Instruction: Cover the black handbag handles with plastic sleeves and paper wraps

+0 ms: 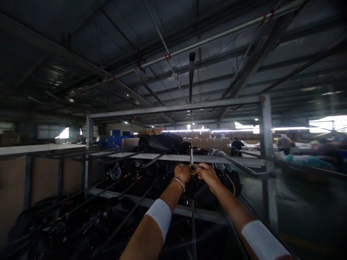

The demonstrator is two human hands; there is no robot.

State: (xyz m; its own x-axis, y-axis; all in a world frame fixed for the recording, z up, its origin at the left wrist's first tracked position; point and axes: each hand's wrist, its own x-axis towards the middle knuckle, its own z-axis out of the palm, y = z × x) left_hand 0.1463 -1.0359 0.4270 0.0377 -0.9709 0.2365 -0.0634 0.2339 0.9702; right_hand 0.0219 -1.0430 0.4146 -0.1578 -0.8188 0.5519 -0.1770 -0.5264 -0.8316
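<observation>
Both arms reach forward to the rack. My left hand, with a bracelet at its wrist, is closed on the left side of a small yellow-and-dark piece. From the right, my right hand pinches the other side of it. What exactly the piece is does not show. Directly behind it, a metal rod points toward me, and I cannot tell whether the two touch. Black bundled items lie beyond the hands, and more dark goods hang below.
A metal rack frame surrounds the work area, with long bars jutting toward me. Brown panels stand at left, blue boxes farther back. A person in dark clothes and another person are in the background.
</observation>
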